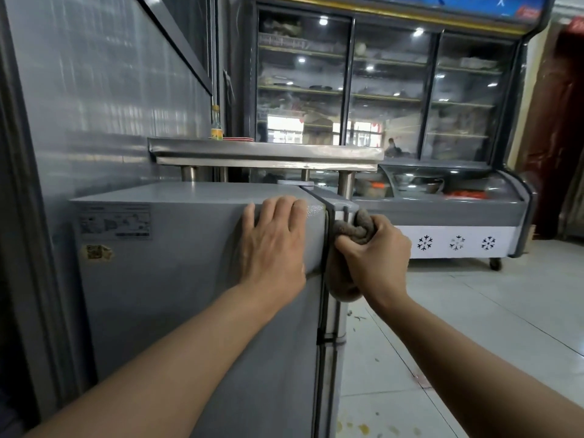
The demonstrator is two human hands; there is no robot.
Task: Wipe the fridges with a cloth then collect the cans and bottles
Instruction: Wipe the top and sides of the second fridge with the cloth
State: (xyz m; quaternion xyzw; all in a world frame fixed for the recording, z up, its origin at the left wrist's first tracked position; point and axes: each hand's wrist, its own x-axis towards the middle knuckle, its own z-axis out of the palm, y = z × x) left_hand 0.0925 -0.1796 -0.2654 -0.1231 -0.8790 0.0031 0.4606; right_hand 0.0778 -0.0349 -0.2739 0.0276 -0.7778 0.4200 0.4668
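A grey fridge (177, 279) fills the lower left, its side panel facing me and its door edge at the centre. My left hand (271, 245) lies flat on the upper corner of that side, fingers over the top edge. My right hand (376, 251) grips a bunched brown-grey cloth (344, 289) pressed against the top of the fridge's front door edge. A glass bottle (216, 124) with a yellow label stands on a steel shelf (268, 150) behind the fridge.
A tall glass-door display fridge (388, 83) stands at the back, with a grey chest cooler (442, 213) on wheels below it. A shiny metal wall (104, 90) runs along the left. Pale floor tiles (474, 327) with small debris spread to the right.
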